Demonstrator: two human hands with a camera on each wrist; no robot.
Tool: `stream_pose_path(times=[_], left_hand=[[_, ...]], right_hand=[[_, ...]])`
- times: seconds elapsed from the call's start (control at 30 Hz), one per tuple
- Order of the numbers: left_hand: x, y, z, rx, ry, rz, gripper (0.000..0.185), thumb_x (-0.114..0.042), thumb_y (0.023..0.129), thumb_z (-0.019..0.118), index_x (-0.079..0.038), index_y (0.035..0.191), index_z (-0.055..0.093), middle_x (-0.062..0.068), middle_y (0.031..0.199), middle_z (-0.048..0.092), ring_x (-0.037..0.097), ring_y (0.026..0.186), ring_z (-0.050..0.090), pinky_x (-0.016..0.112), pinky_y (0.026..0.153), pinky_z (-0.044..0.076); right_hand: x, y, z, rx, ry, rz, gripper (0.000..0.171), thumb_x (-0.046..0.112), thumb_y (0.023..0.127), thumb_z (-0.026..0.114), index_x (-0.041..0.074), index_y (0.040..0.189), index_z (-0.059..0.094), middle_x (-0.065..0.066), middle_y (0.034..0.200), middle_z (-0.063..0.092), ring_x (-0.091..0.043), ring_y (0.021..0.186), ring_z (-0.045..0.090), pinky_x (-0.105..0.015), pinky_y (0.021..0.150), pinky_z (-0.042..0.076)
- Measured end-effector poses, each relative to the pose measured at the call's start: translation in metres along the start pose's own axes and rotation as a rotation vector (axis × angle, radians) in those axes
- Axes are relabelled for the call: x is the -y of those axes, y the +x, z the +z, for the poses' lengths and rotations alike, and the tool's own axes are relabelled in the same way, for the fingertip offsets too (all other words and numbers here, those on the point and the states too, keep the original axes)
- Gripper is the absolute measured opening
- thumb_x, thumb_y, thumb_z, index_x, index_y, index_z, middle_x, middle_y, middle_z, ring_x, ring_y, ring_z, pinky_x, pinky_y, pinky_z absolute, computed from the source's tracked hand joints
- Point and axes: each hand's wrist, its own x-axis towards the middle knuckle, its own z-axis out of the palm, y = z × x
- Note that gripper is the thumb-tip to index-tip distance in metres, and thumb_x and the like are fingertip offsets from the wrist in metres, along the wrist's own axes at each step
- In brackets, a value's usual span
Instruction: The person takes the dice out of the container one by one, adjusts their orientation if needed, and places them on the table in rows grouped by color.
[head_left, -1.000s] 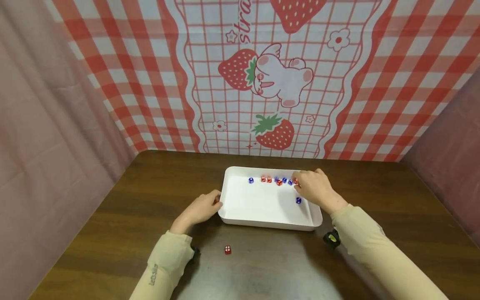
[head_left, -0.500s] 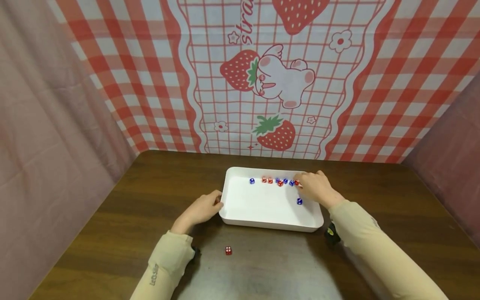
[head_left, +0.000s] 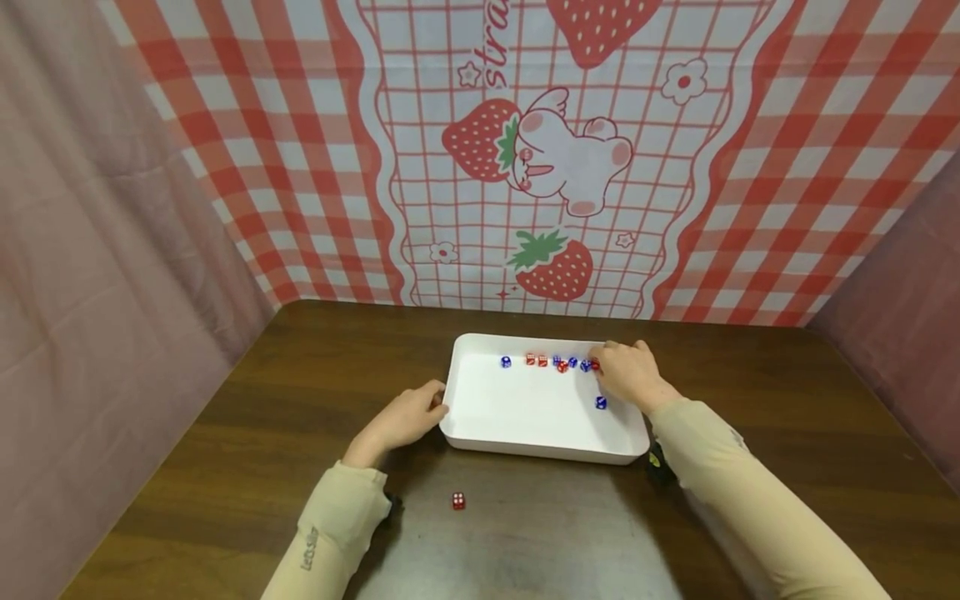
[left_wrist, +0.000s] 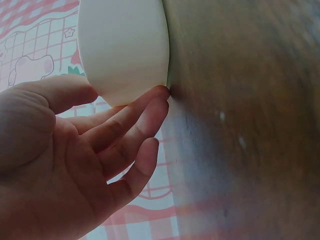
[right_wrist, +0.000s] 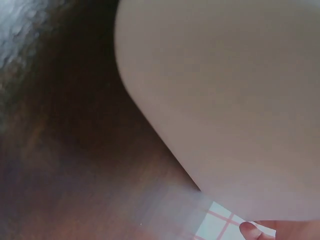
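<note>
A white rectangular tray (head_left: pixel 525 408) stands on the brown table. My left hand (head_left: pixel 405 415) holds its left end, the thumb at the rim and the fingers against the outer wall in the left wrist view. Reaching over the right end, my right hand (head_left: pixel 628 372) pinches a red die (head_left: pixel 596 364) at the right of a row along the far wall. Left of it in the row are a blue die (head_left: pixel 585 366), another blue die (head_left: pixel 572 362) and a red die (head_left: pixel 562 367). The right wrist view shows mostly the tray's outer wall (right_wrist: pixel 215 100), with little of the hand.
Farther left in the tray lie two red dice (head_left: pixel 536 360) and a lone blue die (head_left: pixel 506 362). One blue die (head_left: pixel 601 402) sits nearer, below my right hand. Outside the tray, a dark red die (head_left: pixel 458 501) rests on the table (head_left: pixel 540 533). A strawberry-print cloth (head_left: pixel 555 167) hangs behind.
My right fingers have closed in over the red die at the row's right end, so less of it shows. My left hand keeps its place on the tray.
</note>
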Motion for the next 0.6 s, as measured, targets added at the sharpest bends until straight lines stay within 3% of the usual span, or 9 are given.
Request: stream_pose_path(times=[0.27,0.5,0.6], left_hand=[[-0.0001,0.0008,0.0003,-0.003,0.007,-0.018,0.025,-0.013,0.089,0.053,-0.002,0.112,0.054,0.003,0.085,0.06,0.013,0.069,0.05,0.03,0.066,0.042],[0.0006,0.0016,0.0007,-0.013,0.014,-0.006,0.025,-0.014,0.089,0.054,-0.003,0.111,0.054,0.002,0.083,0.06,0.012,0.068,0.05,0.029,0.065,0.042],[0.0009,0.0022,0.0013,-0.008,0.015,-0.004,0.025,-0.014,0.089,0.053,-0.002,0.111,0.054,0.002,0.083,0.059,0.012,0.068,0.05,0.029,0.065,0.042]], right_hand=[[0.0003,0.0024,0.0059,0.002,0.037,0.036,0.022,0.013,0.083,0.059,0.007,0.104,0.064,-0.015,0.095,0.064,-0.033,0.084,0.061,-0.049,0.076,0.038],[-0.0015,0.004,0.0098,-0.042,0.066,0.036,0.003,0.012,0.081,0.059,0.008,0.082,0.059,-0.009,0.079,0.06,-0.027,0.071,0.058,-0.043,0.067,0.038],[-0.0021,0.0039,0.0107,-0.043,0.064,0.035,0.003,0.011,0.081,0.059,0.008,0.08,0.058,-0.009,0.078,0.06,-0.026,0.071,0.058,-0.042,0.066,0.038]])
